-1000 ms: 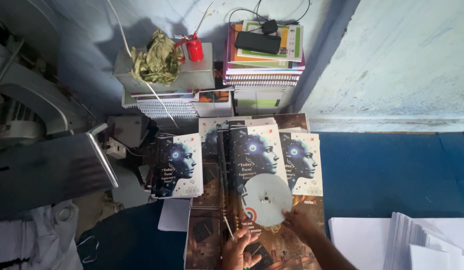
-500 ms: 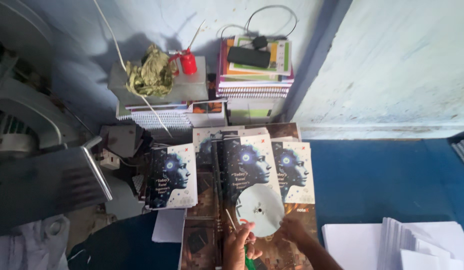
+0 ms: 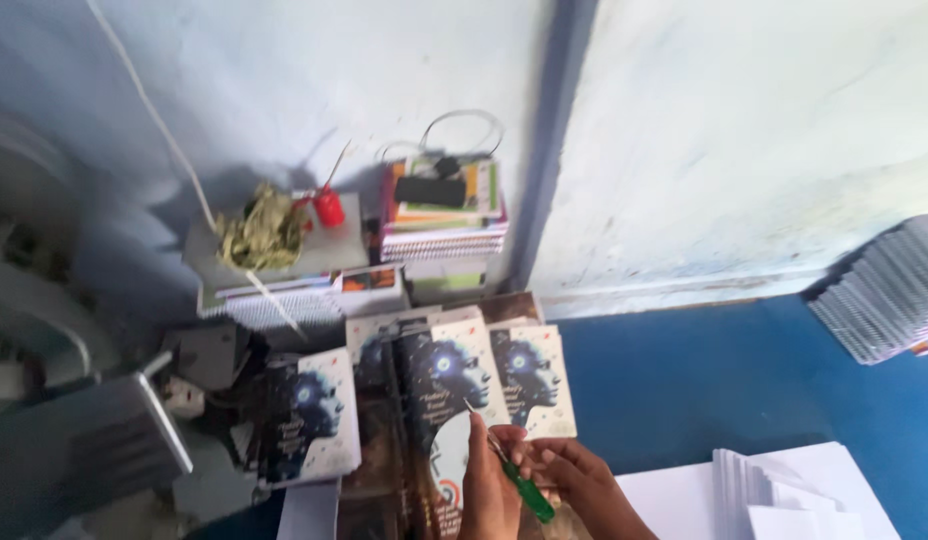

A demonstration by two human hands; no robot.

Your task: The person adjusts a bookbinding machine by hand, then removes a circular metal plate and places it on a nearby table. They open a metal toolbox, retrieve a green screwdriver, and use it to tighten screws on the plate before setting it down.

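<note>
Fingers of the left hand [image 3: 487,490] pinch a green screwdriver [image 3: 514,478] beside the right hand [image 3: 574,478], curled over booklets [image 3: 454,375].

Blue table against a pale wall

The blue table [image 3: 724,385] carries overlapping booklets [image 3: 454,380] with a glowing head on their covers, white paper sheets [image 3: 784,490] at its near right, and a stack of spiral notebooks [image 3: 444,225] by the wall, beside a grey box [image 3: 324,255].
</note>
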